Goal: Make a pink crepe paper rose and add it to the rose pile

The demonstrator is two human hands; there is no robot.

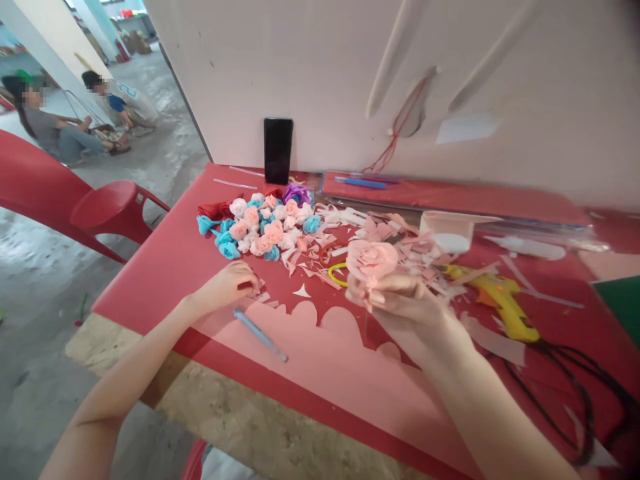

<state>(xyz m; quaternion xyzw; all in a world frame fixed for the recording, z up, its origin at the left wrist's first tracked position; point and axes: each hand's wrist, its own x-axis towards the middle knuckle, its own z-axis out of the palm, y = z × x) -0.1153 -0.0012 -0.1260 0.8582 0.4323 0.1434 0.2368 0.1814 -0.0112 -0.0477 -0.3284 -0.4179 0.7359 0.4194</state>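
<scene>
A pink paper rose point(374, 259) is pinched by its base in my right hand point(405, 303), held up over the table's middle. My left hand point(227, 285) is low over the table to the left, its fingers curled together at small pink paper pieces point(264, 297); what they grip, if anything, is hard to make out. Between my hands and the near edge lies a pink paper sheet point(320, 357) with a scalloped far edge. A blue pen point(260, 335) rests on it.
Beyond my left hand is a pile of paper roses point(263, 230) in pink, white, blue and purple. Paper scraps point(385, 230) spread to its right. A yellow glue gun point(505, 303) with a black cord lies at right. A phone point(278, 151) leans against the white panel.
</scene>
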